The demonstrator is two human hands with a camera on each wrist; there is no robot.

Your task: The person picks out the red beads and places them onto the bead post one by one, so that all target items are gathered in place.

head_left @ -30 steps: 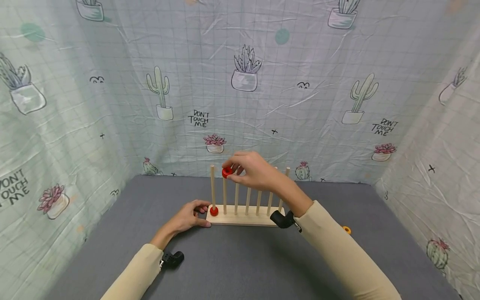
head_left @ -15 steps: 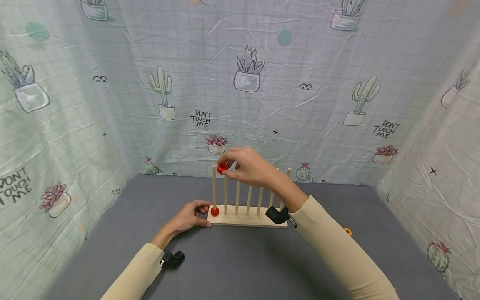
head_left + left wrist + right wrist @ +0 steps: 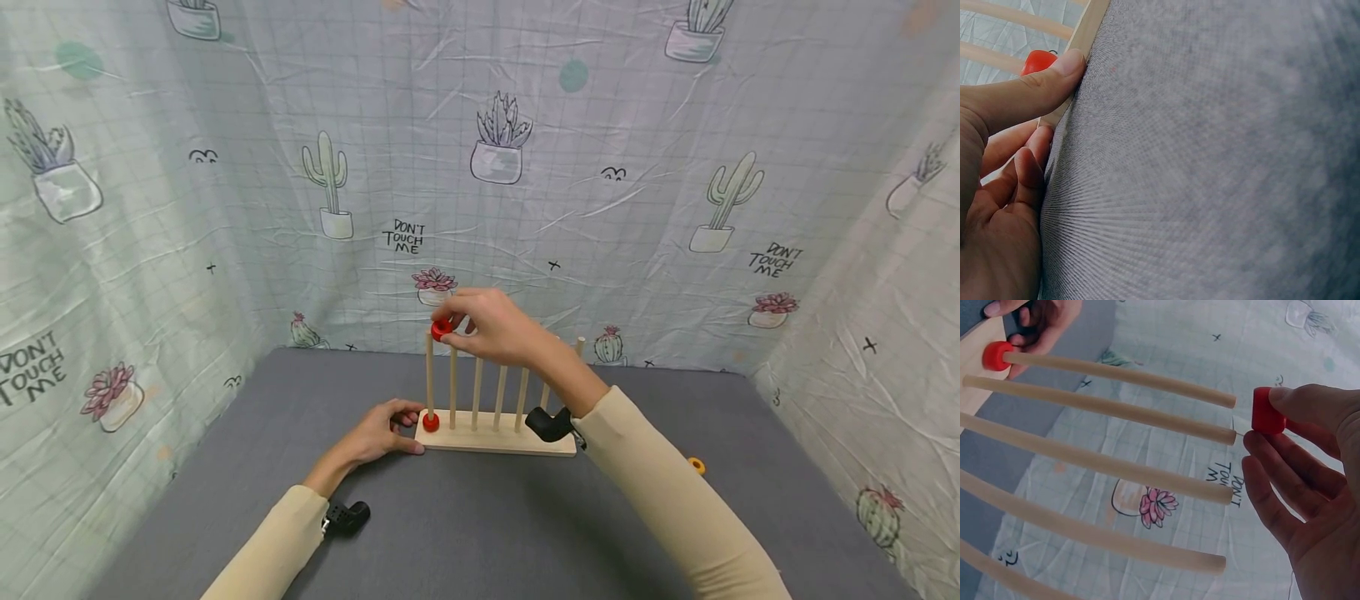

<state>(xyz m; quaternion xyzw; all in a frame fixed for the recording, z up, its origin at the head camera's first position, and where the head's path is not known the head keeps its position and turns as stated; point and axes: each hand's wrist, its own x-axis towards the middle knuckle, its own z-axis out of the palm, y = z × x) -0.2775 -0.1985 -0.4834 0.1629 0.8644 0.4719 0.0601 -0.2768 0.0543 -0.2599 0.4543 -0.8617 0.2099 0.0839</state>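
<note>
Head view from above, facing forward and down, wrist views close (pegboard [image 3: 483, 442] in all)

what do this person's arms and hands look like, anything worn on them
The left hand and right hand are bare, without gloves. The left sleeve and right sleeve are plain cream, with no visible markings. Each wrist carries an angled black device, the left wrist camera and right wrist camera. No cables show.

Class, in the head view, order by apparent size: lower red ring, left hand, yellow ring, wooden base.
1. Wooden base
2. Left hand
Lower red ring and yellow ring: too alike to rank.
</note>
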